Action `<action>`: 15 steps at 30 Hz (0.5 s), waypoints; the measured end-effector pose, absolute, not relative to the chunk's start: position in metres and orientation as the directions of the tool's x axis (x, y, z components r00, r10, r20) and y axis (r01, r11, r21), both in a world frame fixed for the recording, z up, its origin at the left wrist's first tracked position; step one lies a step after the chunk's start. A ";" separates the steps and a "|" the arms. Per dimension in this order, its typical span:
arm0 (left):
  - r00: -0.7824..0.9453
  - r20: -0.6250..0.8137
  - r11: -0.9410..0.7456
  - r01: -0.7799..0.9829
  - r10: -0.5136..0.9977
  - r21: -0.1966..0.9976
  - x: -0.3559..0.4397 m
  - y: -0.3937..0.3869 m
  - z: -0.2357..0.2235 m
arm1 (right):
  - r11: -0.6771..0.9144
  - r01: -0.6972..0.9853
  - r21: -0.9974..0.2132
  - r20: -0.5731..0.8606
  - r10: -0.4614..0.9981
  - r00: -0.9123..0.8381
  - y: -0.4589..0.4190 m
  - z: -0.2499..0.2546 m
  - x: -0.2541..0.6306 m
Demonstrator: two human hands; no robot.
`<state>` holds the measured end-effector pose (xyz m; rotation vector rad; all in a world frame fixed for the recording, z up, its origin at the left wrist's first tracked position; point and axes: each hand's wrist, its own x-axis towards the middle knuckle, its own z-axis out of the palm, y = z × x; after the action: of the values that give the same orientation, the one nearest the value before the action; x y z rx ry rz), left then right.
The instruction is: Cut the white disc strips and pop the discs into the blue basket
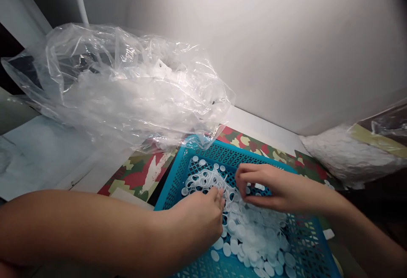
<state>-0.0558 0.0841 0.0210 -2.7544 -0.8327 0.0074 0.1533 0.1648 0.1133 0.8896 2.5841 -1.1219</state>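
Observation:
A white plastic frame with ring-shaped holes (206,179) lies over the blue basket (168,187). My left hand (202,216) is closed at its near edge, fingertips pressed together on the plastic. Just right of the frame, my right hand (265,184) is curled, thumb and fingertips brought close together in a pinch. Whatever sits between those fingertips is too small or hidden to make out. Under both hands, many small white plastic discs (251,237) are heaped in the basket, and a few lie loose near its far corner.
A large clear plastic bag (136,95) with whitish contents stands behind the basket and overlaps its far left rim. At the right lies another filled bag (356,155). A camouflage-patterned sheet (135,174) is beneath the basket; a pale wall (286,49) rises behind.

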 end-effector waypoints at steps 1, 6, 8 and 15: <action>0.857 0.077 -0.821 0.510 0.509 -0.255 -0.056 0.085 0.022 | 0.546 0.580 -0.605 -0.344 0.478 -0.808 0.164 0.107 0.150; 0.895 0.106 -0.852 0.446 0.434 -0.273 -0.055 0.087 0.027 | 0.564 0.558 -0.609 -0.305 0.484 -0.820 0.161 0.090 0.135; 0.893 0.104 -0.851 0.449 0.438 -0.271 -0.055 0.087 0.027 | 0.569 0.603 -0.560 -0.348 0.498 -0.794 0.160 0.088 0.135; 0.881 0.102 -0.844 0.473 0.463 -0.252 -0.056 0.085 0.020 | 0.544 0.635 -0.548 -0.379 0.515 -0.769 0.157 0.083 0.143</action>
<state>-0.0560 0.0848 0.0200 -2.7803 -0.7056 -0.0543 0.1432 0.1574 0.0832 0.9794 2.6055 -1.0309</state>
